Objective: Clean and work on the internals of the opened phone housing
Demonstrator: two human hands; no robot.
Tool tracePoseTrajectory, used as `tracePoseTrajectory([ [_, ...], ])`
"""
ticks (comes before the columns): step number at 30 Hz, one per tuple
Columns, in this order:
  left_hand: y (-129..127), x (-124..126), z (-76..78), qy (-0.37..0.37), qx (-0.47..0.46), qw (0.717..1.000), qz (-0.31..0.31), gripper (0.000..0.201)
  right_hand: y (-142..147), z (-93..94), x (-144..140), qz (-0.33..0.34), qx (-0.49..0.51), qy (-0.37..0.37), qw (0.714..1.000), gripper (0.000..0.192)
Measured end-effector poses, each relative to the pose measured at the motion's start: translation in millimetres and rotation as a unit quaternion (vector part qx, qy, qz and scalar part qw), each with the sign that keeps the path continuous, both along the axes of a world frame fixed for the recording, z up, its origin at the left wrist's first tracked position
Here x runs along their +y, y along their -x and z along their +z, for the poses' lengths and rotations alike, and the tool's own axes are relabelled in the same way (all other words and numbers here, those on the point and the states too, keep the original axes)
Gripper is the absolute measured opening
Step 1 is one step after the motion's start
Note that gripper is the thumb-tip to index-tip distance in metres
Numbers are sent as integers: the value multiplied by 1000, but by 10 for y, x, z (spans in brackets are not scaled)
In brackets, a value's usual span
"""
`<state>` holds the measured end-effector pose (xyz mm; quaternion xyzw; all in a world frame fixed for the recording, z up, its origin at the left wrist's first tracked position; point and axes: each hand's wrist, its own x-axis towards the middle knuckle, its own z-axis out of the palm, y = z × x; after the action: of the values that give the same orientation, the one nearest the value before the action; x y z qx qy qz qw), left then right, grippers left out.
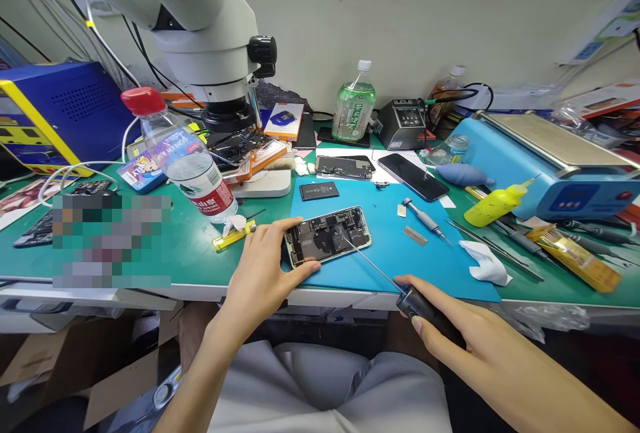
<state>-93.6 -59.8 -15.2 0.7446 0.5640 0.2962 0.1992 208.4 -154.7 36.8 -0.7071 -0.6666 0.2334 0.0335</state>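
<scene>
An opened phone (327, 234) with its circuit boards exposed lies on a blue mat (430, 266) near the bench's front edge. My left hand (263, 273) grips the phone's left end, fingers over its top edge and thumb along its near edge. My right hand (450, 326) is closed around the black handle of a thin screwdriver (415, 303). Its long shaft reaches up and left, with the tip resting inside the phone near its right half.
A microscope (200, 26) stands at the back left, with a tilted water bottle (185, 159) beside it. Another screwdriver (423, 216), a dark phone (413, 176), a battery (319, 190), a yellow squeeze bottle (495, 205), a white wipe (484, 263) and a blue heating machine (550, 166) lie around the mat.
</scene>
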Motion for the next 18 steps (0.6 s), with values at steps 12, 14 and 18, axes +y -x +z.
tracePoseTrajectory([
  [12, 2, 4, 11, 8, -4, 1000, 1, 60, -49, -54, 10, -1, 32, -15, 999, 65],
  [14, -2, 4, 13, 9, -3, 1000, 3, 61, -50, -57, 7, -4, 31, -15, 999, 65],
  [18, -6, 4, 14, 9, -5, 1000, 3, 60, -23, -45, 16, -6, 30, -7, 1000, 66],
])
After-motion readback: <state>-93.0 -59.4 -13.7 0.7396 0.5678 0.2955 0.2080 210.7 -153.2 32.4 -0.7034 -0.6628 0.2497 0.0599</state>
